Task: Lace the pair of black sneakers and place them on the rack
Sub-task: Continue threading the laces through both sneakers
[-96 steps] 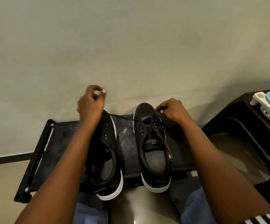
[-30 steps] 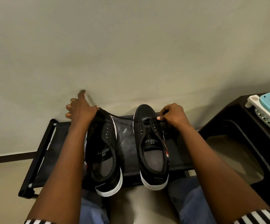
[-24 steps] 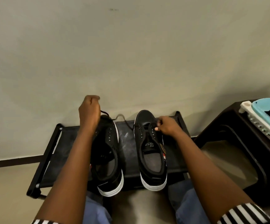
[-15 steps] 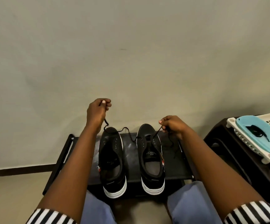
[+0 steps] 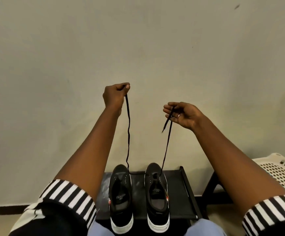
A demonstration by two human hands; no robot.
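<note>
Two black sneakers with white soles stand side by side on a low black rack (image 5: 177, 193). The left sneaker (image 5: 120, 198) has bare eyelets. A black lace (image 5: 128, 133) runs through the front eyelets of the right sneaker (image 5: 157, 196), and both its ends rise high above the shoes. My left hand (image 5: 114, 96) pinches one end, raised in front of the wall. My right hand (image 5: 182, 114) holds the other end across its curled fingers, a little lower, with the tip dangling below it.
A plain wall stands right behind the rack. A white perforated plastic basket (image 5: 281, 171) sits on a dark stand (image 5: 211, 188) at the right. My knees in blue trousers are at the bottom edge, close to the sneakers' heels.
Both hands have risen well above the shoes, pulling the two lace ends up and taut. The view has tilted up, so the sneakers now sit low in the frame.
</note>
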